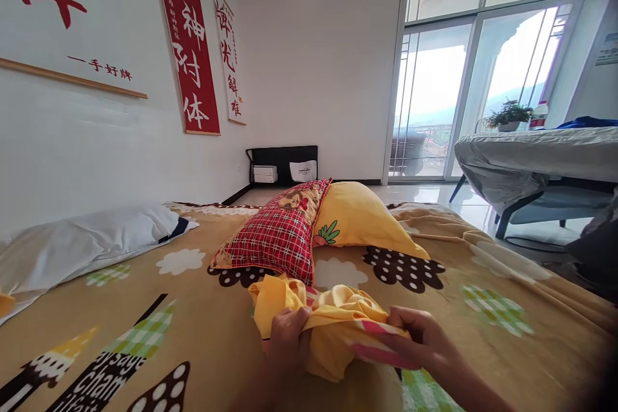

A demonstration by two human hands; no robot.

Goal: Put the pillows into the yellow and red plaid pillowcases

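Bunched between my two hands is a yellow pillowcase (333, 322) with pink patches. My left hand (290, 338) grips its left part, fingers closed round the gathered fabric. On the right side, my right hand (420, 335) pinches the pink-and-yellow edge. The cloth is held above the patterned tan blanket (203, 309), close to my body. Just beyond it lie a red plaid pillow (275, 232) with an animal picture and a yellow pillow (362, 215), the two leaning together. Something plain and tan shows under the cloth; I cannot tell what it is.
A white pillow (96, 238) lies at the left by the wall. To the right stands a table (521, 148) with a potted plant (509, 114) and a bottle (539, 114), a chair (535, 206) beneath it. A black low stand (280, 158) is against the far wall.
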